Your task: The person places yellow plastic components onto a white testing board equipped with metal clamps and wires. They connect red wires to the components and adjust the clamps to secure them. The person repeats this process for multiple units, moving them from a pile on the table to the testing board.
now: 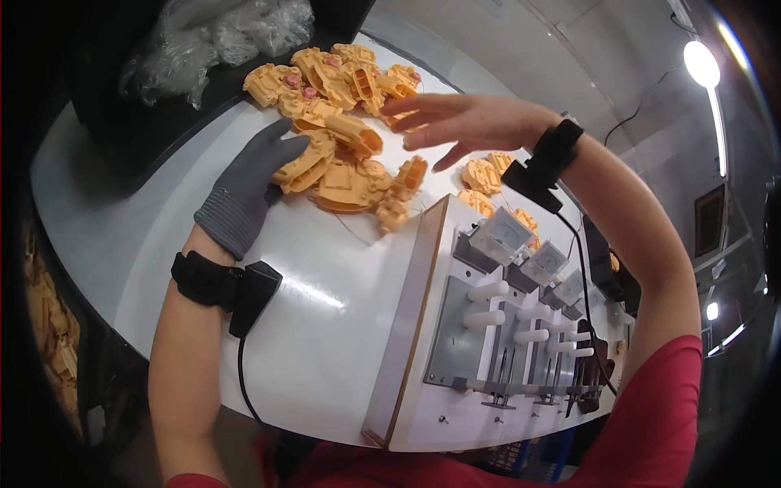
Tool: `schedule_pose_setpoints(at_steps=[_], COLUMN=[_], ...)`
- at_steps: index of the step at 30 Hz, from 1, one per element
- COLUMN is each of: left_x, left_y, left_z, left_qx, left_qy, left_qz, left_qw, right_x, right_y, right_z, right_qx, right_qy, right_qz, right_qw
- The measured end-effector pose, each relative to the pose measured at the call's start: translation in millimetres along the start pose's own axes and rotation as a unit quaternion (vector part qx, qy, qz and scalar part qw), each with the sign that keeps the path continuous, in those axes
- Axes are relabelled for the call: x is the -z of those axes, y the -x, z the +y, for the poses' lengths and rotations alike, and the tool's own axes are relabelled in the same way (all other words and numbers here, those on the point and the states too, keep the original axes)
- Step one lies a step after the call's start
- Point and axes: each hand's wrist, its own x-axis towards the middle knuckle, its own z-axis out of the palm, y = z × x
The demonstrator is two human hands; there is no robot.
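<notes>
My left hand, in a grey knitted glove, lies against the left side of a heap of yellow-orange moulded plastic housings. Its thumb and forefinger are stretched out and apart, and the thumb touches a housing; the other fingers are partly hidden. Above the right side of the heap hovers my bare right hand, fingers spread with nothing in them. Below its fingertips, a smaller slotted orange piece looks smeared by motion. A rounded housing with a thin wire lies between the hands. Several more housings, some with pink parts, are piled behind.
A white fixture box with grey plates, white pegs and clear blocks stands at the right. Behind it lie round orange parts. Clear plastic bags rest on a black surface at the back left. More orange parts lie lower left.
</notes>
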Motion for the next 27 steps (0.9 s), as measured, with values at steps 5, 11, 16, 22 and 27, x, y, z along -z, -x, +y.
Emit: schedule_pose_setpoints(at_steps=[5, 11, 16, 22, 27], left_x=[4, 18, 9, -25, -28], left_y=[-2, -21, 17, 96, 82], left_z=[2, -14, 15, 39, 0], left_qx=[-0.026, -0.107, -0.106, -0.208, -0.211], left_qy=[-0.068, -0.239, -0.295, -0.555, -0.635], left_qz=[0.015, -0.005, -0.116, -0.332, -0.248], left_qw=[0.997, 0.965, 0.943, 0.734, 0.701], right_x=[6, -64, -200, -351, -401], right_y=[73, 205, 304, 357, 336], right_z=[-25, -24, -30, 1, 17], right_qx=[0.035, 0.041, 0.014, 0.089, 0.139], right_qy=[0.07, 0.009, -0.195, -0.352, -0.37], right_qz=[0.12, 0.266, 0.367, 0.433, 0.383], right_qw=[0.99, 0.963, 0.91, 0.825, 0.835])
